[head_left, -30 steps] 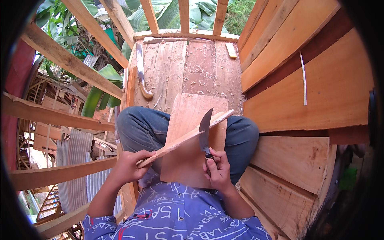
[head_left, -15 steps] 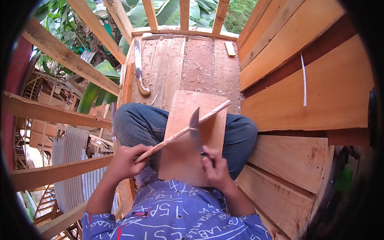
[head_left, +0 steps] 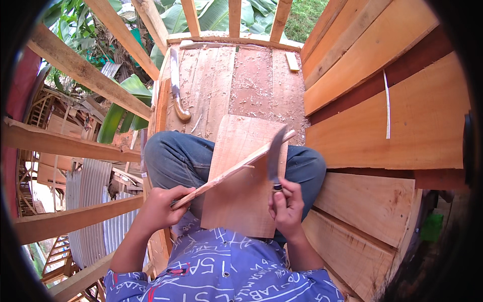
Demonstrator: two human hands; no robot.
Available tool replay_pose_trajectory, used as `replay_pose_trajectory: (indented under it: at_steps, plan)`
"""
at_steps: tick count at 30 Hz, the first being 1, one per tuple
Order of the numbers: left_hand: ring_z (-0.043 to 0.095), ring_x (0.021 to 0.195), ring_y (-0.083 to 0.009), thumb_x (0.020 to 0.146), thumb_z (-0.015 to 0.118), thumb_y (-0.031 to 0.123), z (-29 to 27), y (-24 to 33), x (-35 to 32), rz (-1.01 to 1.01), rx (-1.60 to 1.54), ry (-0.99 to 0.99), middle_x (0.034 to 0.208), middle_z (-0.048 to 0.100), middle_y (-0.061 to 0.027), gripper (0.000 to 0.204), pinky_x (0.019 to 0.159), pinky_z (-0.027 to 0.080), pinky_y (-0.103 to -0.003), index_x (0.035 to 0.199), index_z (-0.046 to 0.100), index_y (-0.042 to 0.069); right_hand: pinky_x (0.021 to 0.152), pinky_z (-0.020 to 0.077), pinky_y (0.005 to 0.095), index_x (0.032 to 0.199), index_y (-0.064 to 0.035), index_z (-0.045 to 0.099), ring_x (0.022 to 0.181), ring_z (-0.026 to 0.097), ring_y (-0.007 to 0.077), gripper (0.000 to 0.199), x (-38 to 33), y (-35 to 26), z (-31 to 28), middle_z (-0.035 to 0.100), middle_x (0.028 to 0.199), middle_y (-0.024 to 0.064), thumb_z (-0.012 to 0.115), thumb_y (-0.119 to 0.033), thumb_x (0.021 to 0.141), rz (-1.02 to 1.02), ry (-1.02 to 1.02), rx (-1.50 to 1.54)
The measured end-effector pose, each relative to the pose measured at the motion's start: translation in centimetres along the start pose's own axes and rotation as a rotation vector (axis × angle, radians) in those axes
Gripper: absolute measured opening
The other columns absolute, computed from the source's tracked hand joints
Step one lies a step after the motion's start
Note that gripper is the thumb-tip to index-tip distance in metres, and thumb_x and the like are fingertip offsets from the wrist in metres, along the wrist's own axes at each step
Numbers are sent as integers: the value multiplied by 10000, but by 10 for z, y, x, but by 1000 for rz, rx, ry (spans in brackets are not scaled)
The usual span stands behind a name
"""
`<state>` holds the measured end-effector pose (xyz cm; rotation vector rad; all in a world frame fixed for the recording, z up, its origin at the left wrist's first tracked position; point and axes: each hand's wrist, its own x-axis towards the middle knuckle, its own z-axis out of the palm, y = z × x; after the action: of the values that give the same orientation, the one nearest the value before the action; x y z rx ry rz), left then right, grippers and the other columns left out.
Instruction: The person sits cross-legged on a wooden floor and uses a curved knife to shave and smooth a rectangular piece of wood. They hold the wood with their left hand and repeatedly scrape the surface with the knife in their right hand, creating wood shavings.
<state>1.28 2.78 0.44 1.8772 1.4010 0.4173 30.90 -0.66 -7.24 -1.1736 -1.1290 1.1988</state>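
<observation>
My left hand (head_left: 168,207) is closed around the near end of a pale wooden stick (head_left: 226,173), which slants up to the right. A thin sliver stands off the stick near its middle. Under the stick, a flat wooden board (head_left: 236,206) lies across my lap. My right hand (head_left: 287,204) grips the dark handle of a knife (head_left: 275,153). Its broad blade points upward and crosses the stick near the far end; whether it touches the wood I cannot tell.
On the plank floor (head_left: 214,75) lie a machete (head_left: 175,83) with a curved wooden handle, a small yellowish block (head_left: 292,61) and scattered shavings. Wooden railings (head_left: 75,143) stand at the left, a plank wall (head_left: 382,116) at the right. A white strip (head_left: 387,103) hangs on that wall.
My right hand has moved the knife right, from the stick's middle toward its far end. A lifted sliver now shows where the blade was. The left hand stays on the stick's near end.
</observation>
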Motion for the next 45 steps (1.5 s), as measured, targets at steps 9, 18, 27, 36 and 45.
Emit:
replay_pose_trajectory:
  at_steps: [9, 18, 27, 36, 45]
  plan:
    - [706, 726, -311, 749, 696, 47, -2, -1, 4, -17, -12, -29, 806, 700, -161, 304, 641, 551, -333, 1053, 701, 52, 500, 393, 223, 1315, -64, 456, 538, 452, 60, 307, 5, 4, 7, 535, 727, 44, 486, -56, 1009, 34, -153, -70]
    - [713, 720, -297, 745, 699, 53, -3, -8, 3, 16, 9, -38, 803, 707, -152, 295, 646, 554, -328, 1040, 703, 52, 464, 369, 200, 1347, -83, 412, 513, 433, 47, 334, 9, 6, 21, 527, 722, 28, 489, -138, 1027, -78, -150, -116]
    - [702, 707, -315, 725, 703, 66, -7, -3, 10, -58, 46, -41, 778, 688, -170, 280, 624, 545, -338, 1005, 704, 56, 473, 406, 194, 1231, -65, 518, 556, 490, 56, 222, -1, 4, 26, 540, 747, 32, 500, -93, 1011, -248, -138, -277]
    - [719, 702, -277, 733, 716, 53, -4, 0, 8, -40, 42, -1, 755, 691, -164, 212, 639, 538, -314, 940, 697, 9, 453, 364, 200, 1330, -105, 441, 499, 437, 45, 334, 9, 6, 7, 523, 697, 25, 512, -76, 1005, 32, 75, -102]
    - [718, 713, -291, 728, 729, 58, 0, 4, 4, -55, 27, 12, 755, 691, -167, 224, 645, 542, -316, 944, 697, 8, 463, 373, 201, 1300, -99, 490, 547, 474, 52, 301, 11, -9, -4, 558, 732, 39, 512, -60, 1002, 96, 197, 341]
